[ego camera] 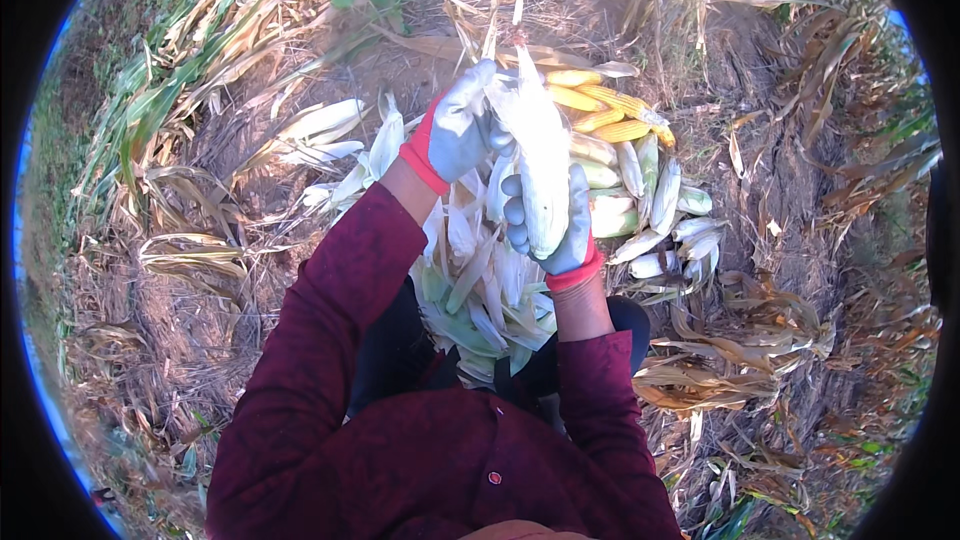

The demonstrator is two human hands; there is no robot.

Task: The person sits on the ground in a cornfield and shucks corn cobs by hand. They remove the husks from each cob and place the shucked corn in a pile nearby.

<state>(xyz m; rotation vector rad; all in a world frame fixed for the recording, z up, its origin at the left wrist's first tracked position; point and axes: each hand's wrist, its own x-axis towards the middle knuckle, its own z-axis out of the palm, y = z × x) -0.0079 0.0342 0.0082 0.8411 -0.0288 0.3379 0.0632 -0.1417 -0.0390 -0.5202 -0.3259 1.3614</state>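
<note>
An ear of corn [541, 165] in pale, sunlit husk stands upright in my grip, its tip pointing away from me. My right hand [564, 229], in a grey-coated glove with a red cuff, wraps around its lower end. At the upper left side of the ear, my left hand [465, 118], gloved alike, pinches a husk leaf [501, 99] that spreads away from the ear. Its fingertips are partly hidden behind the leaf. Below both hands, a heap of loose husks [480, 292] lies between my knees.
Bare yellow cobs [611, 109] lie together beyond my right hand. Several ears in husk [652, 195] are piled to the right. More pale husks [330, 131] lie left. Dry corn stalks [225, 75] and leaves [720, 367] cover the soil around.
</note>
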